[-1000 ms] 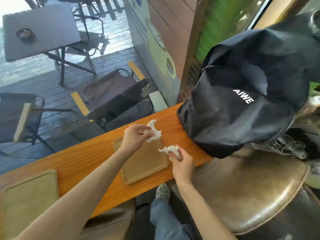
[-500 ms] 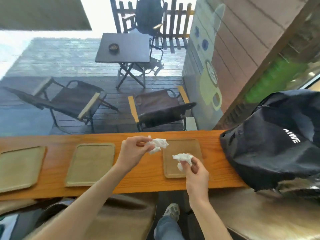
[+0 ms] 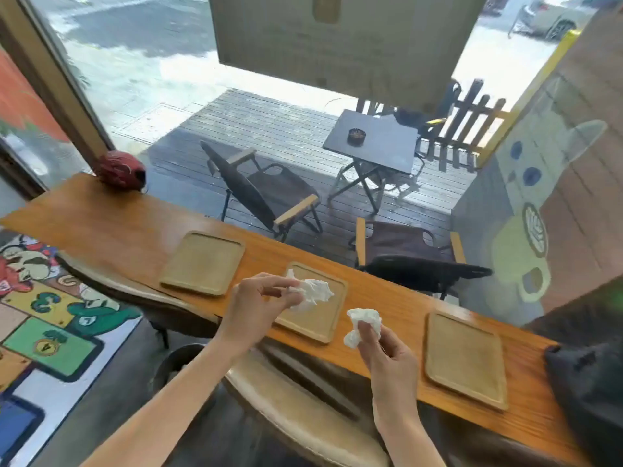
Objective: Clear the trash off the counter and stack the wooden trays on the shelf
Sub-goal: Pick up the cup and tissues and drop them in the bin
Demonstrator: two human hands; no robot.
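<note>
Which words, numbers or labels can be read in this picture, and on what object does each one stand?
"3": green numeral on the yellow square of the painted floor.
Round yellow badge on the green floor square: its mark is too blurred to read.
White patch on the green painted figure: too small to read.
Wooden trays, crumpled tissues and black bag: no text shows.

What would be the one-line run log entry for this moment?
left hand: holds crumpled tissue | right hand: holds second tissue | three wooden trays on counter, unstacked

Glossy orange wood counter (image 3: 111,227), matt pale wood trays (image 3: 203,262), crumpled white paper tissues (image 3: 313,291), worn leather-look stool (image 3: 303,423).
</note>
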